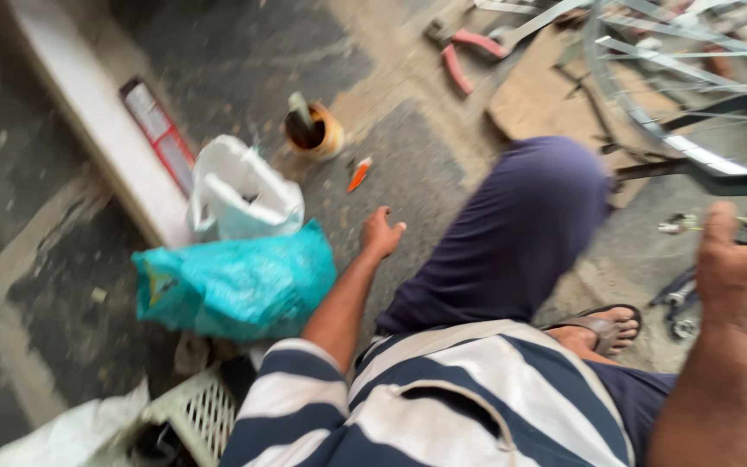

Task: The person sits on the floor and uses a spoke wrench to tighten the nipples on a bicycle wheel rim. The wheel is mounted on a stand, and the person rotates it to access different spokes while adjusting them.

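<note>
Grey, speckled concrete floor lies under everything here. The left hand reaches out over it with loose, spread fingers, grasping nothing and touching nothing. Nearest to it, just ahead, lies a small orange flat piece; a little farther ahead stands a round orange tin with a stick in it. To that hand's left sit a crumpled teal plastic bag and, touching it from beyond, a white plastic bag.

The right hand is raised, back toward the camera, fingers curled; blur hides whether it grips anything. Just beyond it runs a dark metal frame bar below a silver spoked bicycle wheel. Well ahead, between the hands, lie red-handled pliers beside a brown cardboard sheet.
</note>
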